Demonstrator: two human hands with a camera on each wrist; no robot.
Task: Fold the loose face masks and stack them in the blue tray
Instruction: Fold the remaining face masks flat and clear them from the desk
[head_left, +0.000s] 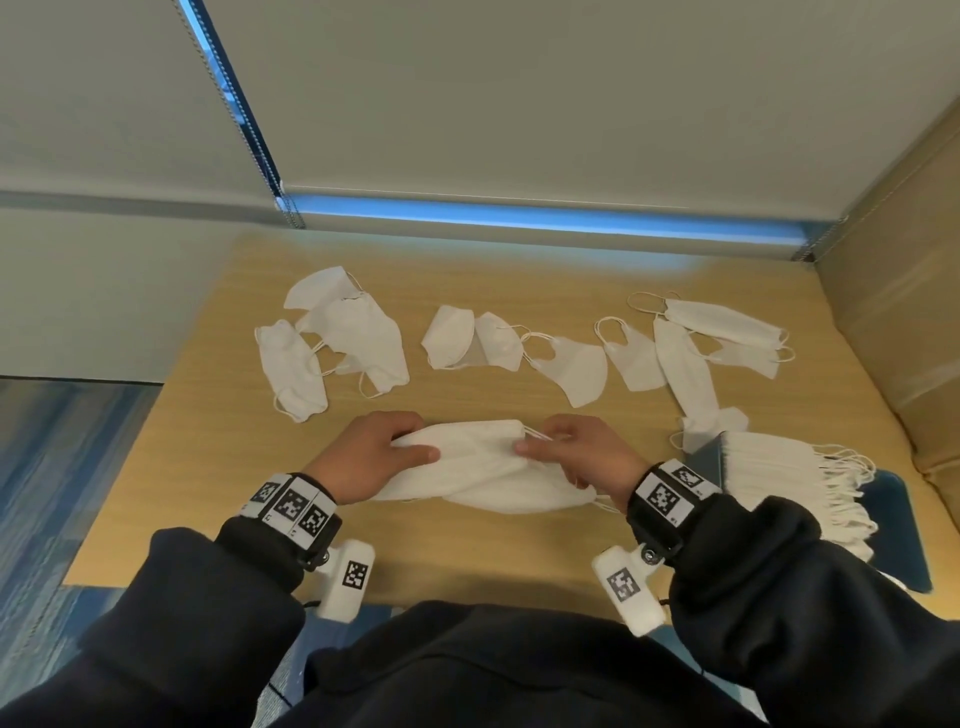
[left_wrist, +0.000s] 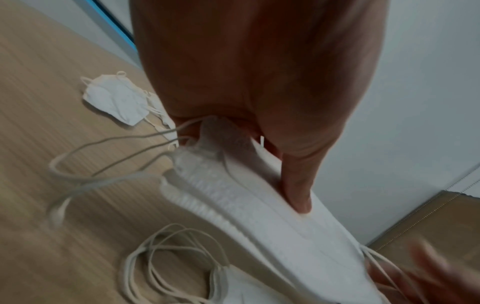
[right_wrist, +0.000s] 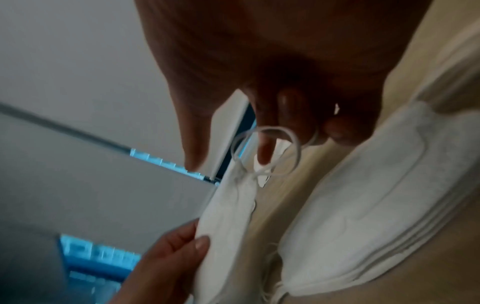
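I hold one white folded mask (head_left: 467, 441) just above the table, near its front middle. My left hand (head_left: 415, 441) grips its left end, thumb (left_wrist: 296, 185) pressed on top. My right hand (head_left: 535, 439) pinches the right end, and an ear loop (right_wrist: 267, 152) lies round a finger. Under the held mask rests a small pile of folded masks (head_left: 509, 493). The blue tray (head_left: 893, 525) stands at the right with a stack of folded masks (head_left: 779, 467) in it, loops hanging over its side. Several loose masks (head_left: 337, 338) lie across the back of the table.
The wooden table (head_left: 208, 441) ends at a grey wall behind and a tan padded panel (head_left: 904, 312) on the right. Blue carpet (head_left: 52, 467) shows beyond the table's left edge. Bare wood lies left of my hands and along the front edge.
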